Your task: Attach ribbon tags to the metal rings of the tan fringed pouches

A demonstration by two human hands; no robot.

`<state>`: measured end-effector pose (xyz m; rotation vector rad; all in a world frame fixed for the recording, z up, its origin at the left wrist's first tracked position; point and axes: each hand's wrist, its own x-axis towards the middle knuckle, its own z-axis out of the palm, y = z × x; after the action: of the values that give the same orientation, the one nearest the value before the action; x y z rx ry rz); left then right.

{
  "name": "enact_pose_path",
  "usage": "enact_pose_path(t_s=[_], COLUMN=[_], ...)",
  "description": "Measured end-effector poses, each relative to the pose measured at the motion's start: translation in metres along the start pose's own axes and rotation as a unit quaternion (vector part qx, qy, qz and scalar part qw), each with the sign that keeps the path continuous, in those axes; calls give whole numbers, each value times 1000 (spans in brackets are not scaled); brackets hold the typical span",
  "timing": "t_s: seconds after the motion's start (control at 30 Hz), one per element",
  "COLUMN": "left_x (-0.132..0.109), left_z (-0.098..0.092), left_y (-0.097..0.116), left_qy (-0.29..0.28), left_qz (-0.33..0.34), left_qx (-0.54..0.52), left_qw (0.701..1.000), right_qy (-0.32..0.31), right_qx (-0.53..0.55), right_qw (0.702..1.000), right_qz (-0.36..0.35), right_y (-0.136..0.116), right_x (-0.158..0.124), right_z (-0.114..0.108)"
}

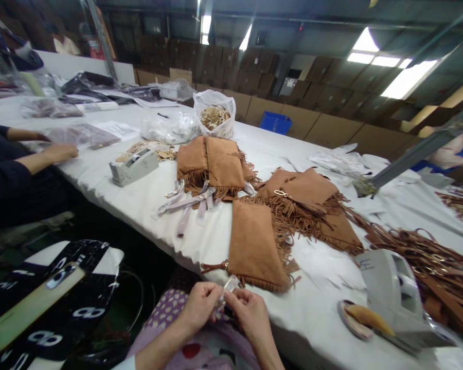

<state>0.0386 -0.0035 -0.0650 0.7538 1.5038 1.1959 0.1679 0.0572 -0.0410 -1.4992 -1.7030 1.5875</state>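
Note:
Both hands meet above my lap at the table's front edge. My left hand [200,307] pinches one side of a small piece of clear plastic wrap [230,284]. On its other side, the fingers of my right hand [250,312] are closed too. Whether anything lies inside the plastic I cannot make out. Just beyond my hands lies a brown suede fringed pouch [252,244], its zipper pull near my fingertips. Behind it are a stack of similar fringed pouches [226,162], several plastic-wrapped straps [185,208] and a fringed bag with a gold clasp [299,190].
A grey tape dispenser [135,167] stands left, another [393,293] right beside a tape roll [355,319]. Brown straps [428,257] pile up at far right. At left, a co-worker's hand [59,152] rests by bagged items. A phone [34,306] lies on a black-and-white printed surface.

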Motion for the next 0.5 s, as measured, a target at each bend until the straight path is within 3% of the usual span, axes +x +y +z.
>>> enact_pose_path(t_s=[0.13, 0.27, 0.5], left_x=[0, -1, -16], left_z=[2, 2, -5], left_y=[1, 1, 15], left_qy=[1, 57, 73], left_qz=[-18, -31, 74], left_qx=[-42, -66, 74], left_qw=[999, 996, 992], right_qy=[-42, -20, -9], right_qx=[54, 64, 69], right_qw=[998, 998, 998], right_qz=[12, 1, -4], right_y=[7, 8, 7], right_x=[4, 5, 3], right_z=[3, 7, 8])
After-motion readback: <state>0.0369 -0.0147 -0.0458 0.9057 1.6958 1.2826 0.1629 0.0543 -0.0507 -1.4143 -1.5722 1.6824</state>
